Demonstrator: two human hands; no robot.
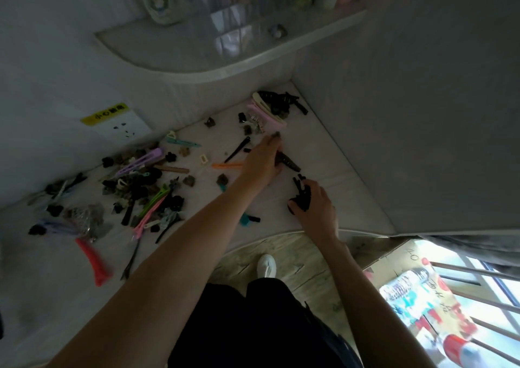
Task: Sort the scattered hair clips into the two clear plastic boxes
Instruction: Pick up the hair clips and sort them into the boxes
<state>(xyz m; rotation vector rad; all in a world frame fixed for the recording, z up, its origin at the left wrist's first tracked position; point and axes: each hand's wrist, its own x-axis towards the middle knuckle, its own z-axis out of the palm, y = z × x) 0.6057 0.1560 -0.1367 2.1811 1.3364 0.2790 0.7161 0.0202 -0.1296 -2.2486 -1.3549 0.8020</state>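
Observation:
Many hair clips lie scattered on a white tabletop (pixel 318 142), thickest in a heap at the left (pixel 138 187). At the back corner is a pile of pink, cream and black clips (pixel 271 105). My left hand (pixel 261 162) reaches across the middle, palm down. A long black clip (pixel 289 162) sticks out from under its thumb side, and its fingertips are close to the pink clip. Nearer the front edge, my right hand (pixel 318 210) grips a black claw clip (pixel 301 196). I cannot make out any clear boxes on the table.
A curved shelf (pixel 197 66) above the table carries a clear acrylic organizer (pixel 233 15) and bottles. A wall socket (pixel 123 125) sits at the left. Loose orange (pixel 226 166), red (pixel 94 260) and teal (pixel 247 219) clips lie about. A grey wall closes the right side.

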